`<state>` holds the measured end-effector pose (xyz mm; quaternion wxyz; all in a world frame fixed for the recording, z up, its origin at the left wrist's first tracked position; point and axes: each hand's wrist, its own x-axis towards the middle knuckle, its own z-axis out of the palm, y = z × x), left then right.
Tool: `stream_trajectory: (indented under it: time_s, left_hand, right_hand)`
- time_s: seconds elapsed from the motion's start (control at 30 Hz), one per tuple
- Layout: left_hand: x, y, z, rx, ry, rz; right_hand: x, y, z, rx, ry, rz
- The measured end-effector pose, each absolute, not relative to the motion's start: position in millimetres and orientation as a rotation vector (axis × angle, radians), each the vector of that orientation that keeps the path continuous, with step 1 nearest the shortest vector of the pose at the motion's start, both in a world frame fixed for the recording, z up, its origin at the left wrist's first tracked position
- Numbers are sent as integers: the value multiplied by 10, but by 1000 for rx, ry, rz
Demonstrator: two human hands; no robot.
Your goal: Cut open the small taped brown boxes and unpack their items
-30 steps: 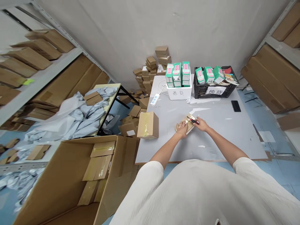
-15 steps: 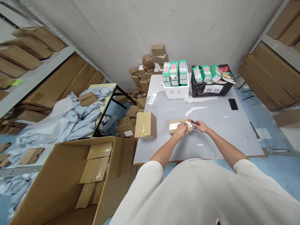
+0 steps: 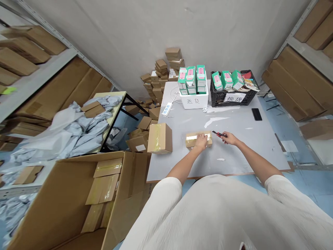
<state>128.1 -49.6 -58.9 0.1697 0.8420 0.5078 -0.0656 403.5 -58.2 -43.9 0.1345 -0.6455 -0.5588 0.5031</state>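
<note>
A small cardboard box (image 3: 191, 138) with shiny tape along its top lies on the grey table (image 3: 234, 152). My left hand (image 3: 202, 140) grips this box from above, its fingers over the taped top near the right end. In my right hand (image 3: 229, 138) is a red and black utility knife (image 3: 220, 134), its tip pointing left and a little away from me. The knife is just right of the box and apart from it. A larger taped carton (image 3: 160, 138) stands to the left on the same table.
A white bin (image 3: 194, 101) and a black crate (image 3: 230, 98) hold green-and-white boxes at the back. A phone (image 3: 256, 114) lies right, a power strip (image 3: 167, 109) back left. A big open carton (image 3: 75, 194) stands left of the table.
My right hand with the utility knife has moved right, away from the box's right end. The left hand stays on the box. The whole view has shifted slightly.
</note>
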Motion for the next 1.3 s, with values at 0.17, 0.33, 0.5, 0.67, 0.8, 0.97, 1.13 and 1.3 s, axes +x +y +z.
stream_trajectory:
  time_s: [0.17,0.33,0.5,0.67,0.8,0.97,1.13,1.3]
  left_hand:
    - [1246,-527,-582,2371,1420,-153]
    - [1237,-558,-597,2378,1424,-156]
    - [1236,-557,-603,2393,1426,-161]
    - [1234,-558,-609,2385,1433,-156]
    - [1244,-560,-606,2406,1435,-164]
    - [1246,-569,-613,2432,1443,-157]
    - [1238,-567,-613,2457,1445,-196]
    - [1215,-564,-617,2415,1404,-155]
  right_hand:
    - [4099,-524,-419,-1833,-2007,1205]
    - [4071,-391,-459,-1859,-2272,948]
    - [3922,-243,-508,-1927,-2450,763]
    - [3820,-127,-566,-1897,-2413,830]
    - [3909,-80,-590,-1936,-2317,1123]
    - [4072,-124,-591,-1889,-2140,1556]
    - [4048,-204,-572,-1916,-2077,1494]
    - [4034,-238,-591,-1833,-2042,1584]
